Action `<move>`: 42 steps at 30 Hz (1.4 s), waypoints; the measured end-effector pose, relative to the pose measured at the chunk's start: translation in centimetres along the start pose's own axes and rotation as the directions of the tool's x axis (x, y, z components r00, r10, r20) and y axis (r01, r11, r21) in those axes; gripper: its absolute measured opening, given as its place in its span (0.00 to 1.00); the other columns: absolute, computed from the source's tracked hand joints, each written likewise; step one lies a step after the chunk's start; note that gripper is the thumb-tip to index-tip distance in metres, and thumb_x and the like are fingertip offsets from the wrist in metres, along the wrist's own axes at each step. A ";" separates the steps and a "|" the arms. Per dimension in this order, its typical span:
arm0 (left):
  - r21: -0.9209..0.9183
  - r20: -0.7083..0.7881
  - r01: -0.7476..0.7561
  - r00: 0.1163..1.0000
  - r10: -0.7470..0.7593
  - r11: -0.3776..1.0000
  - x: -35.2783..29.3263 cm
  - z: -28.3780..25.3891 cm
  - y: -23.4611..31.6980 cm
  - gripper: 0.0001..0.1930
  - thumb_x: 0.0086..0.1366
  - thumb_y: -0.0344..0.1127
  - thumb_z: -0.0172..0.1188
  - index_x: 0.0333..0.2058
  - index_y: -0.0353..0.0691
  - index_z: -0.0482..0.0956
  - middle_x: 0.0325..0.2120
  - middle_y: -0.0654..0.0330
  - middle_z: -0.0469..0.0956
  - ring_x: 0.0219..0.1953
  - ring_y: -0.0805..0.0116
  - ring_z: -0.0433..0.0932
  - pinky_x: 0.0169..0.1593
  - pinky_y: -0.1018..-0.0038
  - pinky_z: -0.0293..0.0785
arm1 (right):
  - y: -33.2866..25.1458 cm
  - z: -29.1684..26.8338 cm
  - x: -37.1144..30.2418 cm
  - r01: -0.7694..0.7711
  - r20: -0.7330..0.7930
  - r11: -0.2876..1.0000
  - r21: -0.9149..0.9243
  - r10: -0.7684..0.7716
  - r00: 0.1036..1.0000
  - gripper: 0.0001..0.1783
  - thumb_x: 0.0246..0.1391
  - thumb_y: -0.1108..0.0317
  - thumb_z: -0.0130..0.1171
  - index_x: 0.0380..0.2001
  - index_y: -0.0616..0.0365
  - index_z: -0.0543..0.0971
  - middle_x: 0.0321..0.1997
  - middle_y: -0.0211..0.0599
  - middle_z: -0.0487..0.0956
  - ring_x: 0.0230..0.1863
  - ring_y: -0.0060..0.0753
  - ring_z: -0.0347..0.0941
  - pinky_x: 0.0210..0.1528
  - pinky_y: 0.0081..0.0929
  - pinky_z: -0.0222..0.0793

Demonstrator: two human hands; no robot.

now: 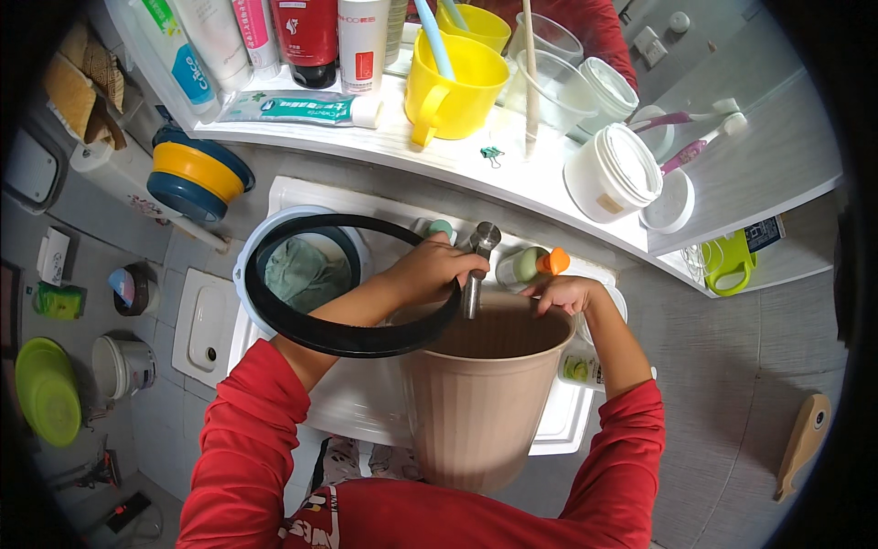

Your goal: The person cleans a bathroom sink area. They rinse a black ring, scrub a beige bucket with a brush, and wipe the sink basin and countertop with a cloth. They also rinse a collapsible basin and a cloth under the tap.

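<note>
My left hand [430,270] is closed on a large black plastic ring [366,345], my forearm passing through its middle. Those fingertips overlap the chrome faucet [473,295] in view; whether they touch it cannot be told. My right hand [562,293] grips the far right part of the rim of a beige ribbed plastic bin [480,403], fingers bent over the edge. The bin stands tilted in front of the white sink [361,403], its mouth under the faucet. Behind the right hand is a pump bottle with an orange top [552,262].
A pale blue basin [245,274] with a greenish cloth [306,274] sits left on the sink. The white shelf [366,139] above holds a yellow mug [455,96], tubes and a white tub [613,174]. Yellow-and-blue basins [197,178] hang at left.
</note>
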State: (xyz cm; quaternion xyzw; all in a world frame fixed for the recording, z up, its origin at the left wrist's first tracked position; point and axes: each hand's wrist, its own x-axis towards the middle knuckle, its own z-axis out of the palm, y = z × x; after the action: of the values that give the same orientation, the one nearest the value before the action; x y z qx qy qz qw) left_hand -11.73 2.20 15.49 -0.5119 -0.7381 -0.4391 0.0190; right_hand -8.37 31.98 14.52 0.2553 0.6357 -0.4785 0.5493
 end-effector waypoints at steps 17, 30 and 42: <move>-0.027 -0.124 0.076 0.989 -0.079 0.997 -1.8 -0.3 0.7 0.09 0.48 0.25 0.57 0.29 0.45 0.77 0.20 0.65 0.75 0.21 0.66 0.70 0.35 0.72 0.63 | 0.9 -1.6 -2.3 -0.054 -0.022 0.973 -0.224 0.050 0.998 0.32 0.38 0.76 0.58 0.53 0.58 0.66 0.33 0.33 0.72 0.16 0.16 0.64 0.12 0.11 0.58; -0.303 -0.129 0.618 0.728 -0.674 0.725 -17.3 -6.3 14.2 0.10 0.53 0.36 0.61 0.29 0.35 0.76 0.15 0.66 0.72 0.17 0.82 0.67 0.22 0.83 0.63 | 0.4 9.3 -17.2 -0.024 -0.172 0.894 -0.447 -0.059 0.983 0.34 0.39 0.76 0.58 0.54 0.49 0.66 0.26 0.25 0.74 0.16 0.12 0.60 0.13 0.11 0.52; -0.889 0.081 0.439 0.432 -0.898 0.131 -28.8 -14.6 30.6 0.19 0.49 0.33 0.57 0.41 0.35 0.69 0.19 0.66 0.69 0.12 0.83 0.61 0.11 0.86 0.50 | -2.0 33.5 -24.2 0.551 -0.140 0.661 -0.509 -0.695 0.705 0.28 0.44 0.74 0.53 0.53 0.54 0.66 0.26 0.28 0.75 0.24 0.14 0.68 0.23 0.16 0.62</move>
State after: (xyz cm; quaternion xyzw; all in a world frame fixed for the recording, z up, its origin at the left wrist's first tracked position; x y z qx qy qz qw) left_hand 19.45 -26.07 29.88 0.0853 -0.5577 -0.7884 -0.2453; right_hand 11.54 6.28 40.05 -0.0347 0.8540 -0.4381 0.2784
